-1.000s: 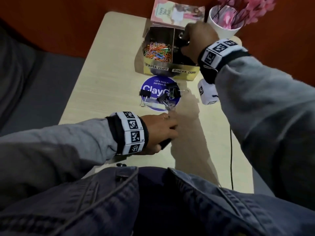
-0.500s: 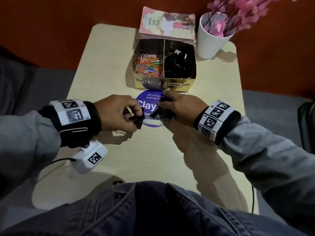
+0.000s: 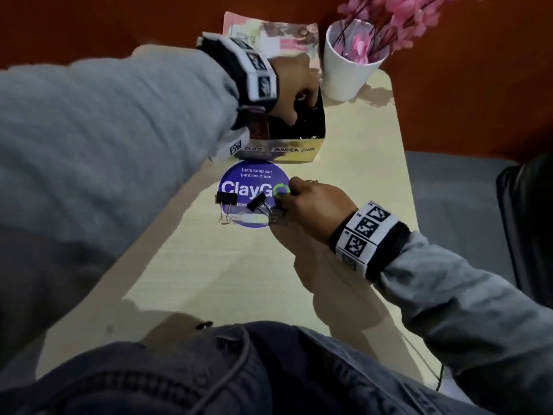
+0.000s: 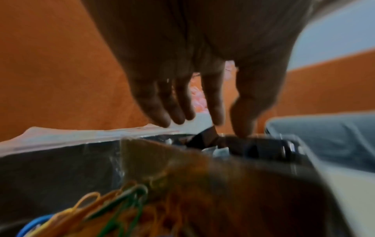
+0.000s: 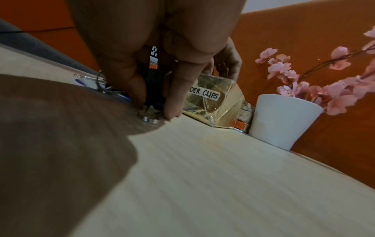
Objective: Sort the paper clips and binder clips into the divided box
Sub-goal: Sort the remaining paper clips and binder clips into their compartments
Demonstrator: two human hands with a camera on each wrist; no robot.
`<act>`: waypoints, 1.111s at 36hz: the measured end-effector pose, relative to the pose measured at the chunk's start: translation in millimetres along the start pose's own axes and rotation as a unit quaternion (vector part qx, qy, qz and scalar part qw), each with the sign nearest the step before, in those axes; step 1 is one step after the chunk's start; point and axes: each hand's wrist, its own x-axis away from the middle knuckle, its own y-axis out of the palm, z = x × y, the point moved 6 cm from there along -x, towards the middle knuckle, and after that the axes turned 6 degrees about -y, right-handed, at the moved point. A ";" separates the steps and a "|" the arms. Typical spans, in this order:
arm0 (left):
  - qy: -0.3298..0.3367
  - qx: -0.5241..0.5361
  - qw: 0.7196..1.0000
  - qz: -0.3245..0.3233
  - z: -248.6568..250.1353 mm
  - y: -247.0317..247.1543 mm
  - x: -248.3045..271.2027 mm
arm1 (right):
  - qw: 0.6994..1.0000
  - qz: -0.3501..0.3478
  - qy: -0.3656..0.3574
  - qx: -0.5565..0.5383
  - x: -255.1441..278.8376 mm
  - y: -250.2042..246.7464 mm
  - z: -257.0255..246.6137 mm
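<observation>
The gold divided box stands at the table's far side, its right half labelled for binder clips. My left hand reaches over that half with straight, spread fingers; a black binder clip lies just under them on the pile. Coloured paper clips fill the left half. My right hand is down at the purple sticker, where thumb and fingers pinch a black binder clip standing on the table. Two more binder clips lie on the sticker to its left.
A white pot of pink flowers stands right of the box, close to my left hand. A booklet lies behind the box. A thin cable hangs off the table's right edge. My denim lap meets the near edge.
My left hand has carried a binder clip from the sticker up to the box's right half and opened. My right hand stayed at the sticker and closed on another clip.
</observation>
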 end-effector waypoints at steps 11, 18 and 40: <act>-0.081 -0.014 0.993 -0.082 -44.1 28.2 116.5 | 0.971 0.165 0.113 -0.130 19.1 -63.8 43.6; -0.163 0.025 0.978 -0.129 -31.8 108.5 139.7 | 0.943 0.286 0.144 -0.088 -33.9 -146.2 79.6; -0.032 0.073 0.996 -0.032 4.8 74.9 119.8 | 0.909 0.299 0.168 -0.237 24.1 -78.1 82.5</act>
